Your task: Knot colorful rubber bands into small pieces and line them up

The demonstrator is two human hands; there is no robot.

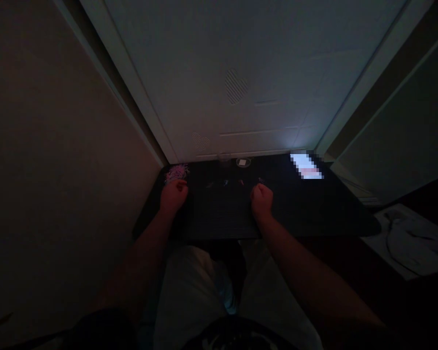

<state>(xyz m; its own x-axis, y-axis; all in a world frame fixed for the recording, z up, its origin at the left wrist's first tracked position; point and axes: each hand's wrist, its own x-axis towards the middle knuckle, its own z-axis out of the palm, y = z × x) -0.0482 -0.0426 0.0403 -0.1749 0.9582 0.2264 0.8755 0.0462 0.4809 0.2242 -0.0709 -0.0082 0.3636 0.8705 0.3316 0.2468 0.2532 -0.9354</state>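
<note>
My left hand (174,195) rests at the left of the dark table with its fingers curled closed. Just beyond it lies a heap of small pinkish, shiny pieces (177,172), partly covered by the hand. My right hand (263,198) is a closed fist on the table, right of the middle. Right behind that fist lies a small thin piece (261,180). Between the hands a reddish small piece (241,183) and a pale small piece (225,183) lie in a loose row. Whatever either hand may hold is hidden in the dim light.
On the dark table (211,218), a round clear dish with a white square (243,163) stands at the back beside a faint clear container (225,158). A glowing, blurred-out screen (306,166) lies at back right. A pale panel (219,58) rises behind the table.
</note>
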